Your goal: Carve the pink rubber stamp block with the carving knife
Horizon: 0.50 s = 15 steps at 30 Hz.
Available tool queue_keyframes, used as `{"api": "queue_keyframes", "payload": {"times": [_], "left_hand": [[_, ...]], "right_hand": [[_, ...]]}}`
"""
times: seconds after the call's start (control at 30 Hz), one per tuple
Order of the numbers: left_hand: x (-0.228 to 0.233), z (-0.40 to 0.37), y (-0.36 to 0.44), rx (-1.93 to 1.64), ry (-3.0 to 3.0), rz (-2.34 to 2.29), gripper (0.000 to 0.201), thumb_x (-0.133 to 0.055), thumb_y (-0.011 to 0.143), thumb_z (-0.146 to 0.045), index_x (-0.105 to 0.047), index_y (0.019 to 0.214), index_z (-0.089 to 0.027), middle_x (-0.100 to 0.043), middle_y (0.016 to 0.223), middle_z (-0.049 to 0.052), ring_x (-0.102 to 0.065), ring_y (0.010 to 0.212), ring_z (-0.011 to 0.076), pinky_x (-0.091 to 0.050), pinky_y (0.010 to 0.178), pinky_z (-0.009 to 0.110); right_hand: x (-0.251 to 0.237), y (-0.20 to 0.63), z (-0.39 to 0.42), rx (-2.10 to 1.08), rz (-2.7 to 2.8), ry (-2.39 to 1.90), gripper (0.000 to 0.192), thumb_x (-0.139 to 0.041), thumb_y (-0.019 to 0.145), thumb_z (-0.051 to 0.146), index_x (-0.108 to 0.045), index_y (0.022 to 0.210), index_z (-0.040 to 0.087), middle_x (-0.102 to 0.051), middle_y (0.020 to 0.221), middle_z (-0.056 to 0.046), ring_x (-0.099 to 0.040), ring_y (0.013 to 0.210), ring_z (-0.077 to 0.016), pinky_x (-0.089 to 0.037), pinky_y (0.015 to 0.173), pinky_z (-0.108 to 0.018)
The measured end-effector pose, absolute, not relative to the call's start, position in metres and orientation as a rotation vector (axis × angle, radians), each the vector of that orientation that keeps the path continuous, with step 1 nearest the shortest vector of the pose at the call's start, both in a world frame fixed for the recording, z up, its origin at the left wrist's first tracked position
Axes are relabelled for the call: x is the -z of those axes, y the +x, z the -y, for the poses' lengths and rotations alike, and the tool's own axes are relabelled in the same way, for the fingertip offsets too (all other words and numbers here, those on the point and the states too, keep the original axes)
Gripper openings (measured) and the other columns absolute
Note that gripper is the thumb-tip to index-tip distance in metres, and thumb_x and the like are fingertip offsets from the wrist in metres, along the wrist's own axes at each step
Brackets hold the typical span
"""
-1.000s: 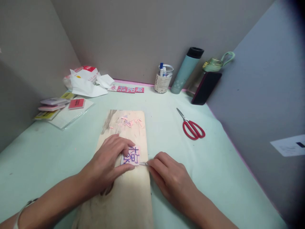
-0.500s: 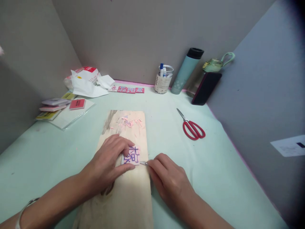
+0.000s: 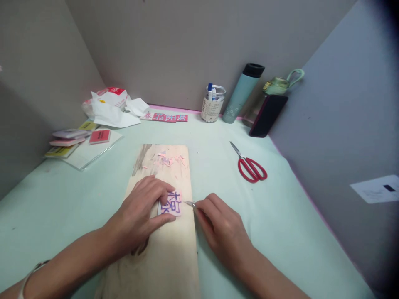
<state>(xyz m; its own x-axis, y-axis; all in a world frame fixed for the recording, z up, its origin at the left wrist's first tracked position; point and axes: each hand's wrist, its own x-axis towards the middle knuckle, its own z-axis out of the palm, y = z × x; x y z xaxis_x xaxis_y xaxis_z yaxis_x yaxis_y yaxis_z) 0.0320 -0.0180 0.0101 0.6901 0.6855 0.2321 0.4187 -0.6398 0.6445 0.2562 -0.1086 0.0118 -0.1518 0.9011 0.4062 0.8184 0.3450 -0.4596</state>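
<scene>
A small pink rubber block [image 3: 172, 203] with purple characters drawn on it lies on a pale wooden board [image 3: 162, 257]. My left hand [image 3: 140, 214] presses down on the block's left side, thumb along its lower edge. My right hand [image 3: 222, 228] pinches a thin carving knife [image 3: 189, 204], whose metal tip touches the block's right edge. Pink shavings [image 3: 170, 160] are scattered on the far end of the board.
Red scissors [image 3: 249, 166] lie to the right on the mint table cover [image 3: 280, 232]. At the back stand a jar with pens [image 3: 213, 104], a teal flask [image 3: 243, 92], a green bottle [image 3: 282, 84] and a dark phone [image 3: 267, 115]. Carved stamps [image 3: 165, 117], tissues [image 3: 114, 109] and ink pads [image 3: 77, 139] sit at left.
The knife tip in my right hand has moved up along the block's right edge, from its lower corner to about mid-height. My left hand stays on the block.
</scene>
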Motion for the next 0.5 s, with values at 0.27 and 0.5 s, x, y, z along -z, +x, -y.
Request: {"api": "queue_keyframes", "payload": {"times": [0.27,0.5], "left_hand": [[-0.010,0.018,0.030,-0.612,2.325,-0.800,0.020,-0.064,0.093,-0.021,-0.045,0.091,-0.025,-0.064,0.118,0.004,-0.054,0.114,0.0257,-0.034,0.111,0.050],[-0.012,0.017,0.029,-0.511,2.374,-0.621,0.022,-0.054,0.098,-0.016,-0.051,0.117,-0.027,-0.061,0.134,0.003,-0.051,0.130,0.0221,-0.017,0.125,0.050]], "right_hand": [[-0.025,0.262,0.107,-0.546,1.844,-1.427,0.016,-0.051,0.100,0.016,-0.067,0.098,0.018,-0.062,0.084,-0.003,-0.058,0.070,-0.0137,-0.044,0.061,-0.025],[-0.036,0.264,0.103,-1.209,1.293,-1.379,0.019,-0.061,0.095,0.027,-0.071,0.111,0.023,-0.055,0.068,0.005,-0.049,0.054,-0.0087,-0.042,0.051,-0.021]]}}
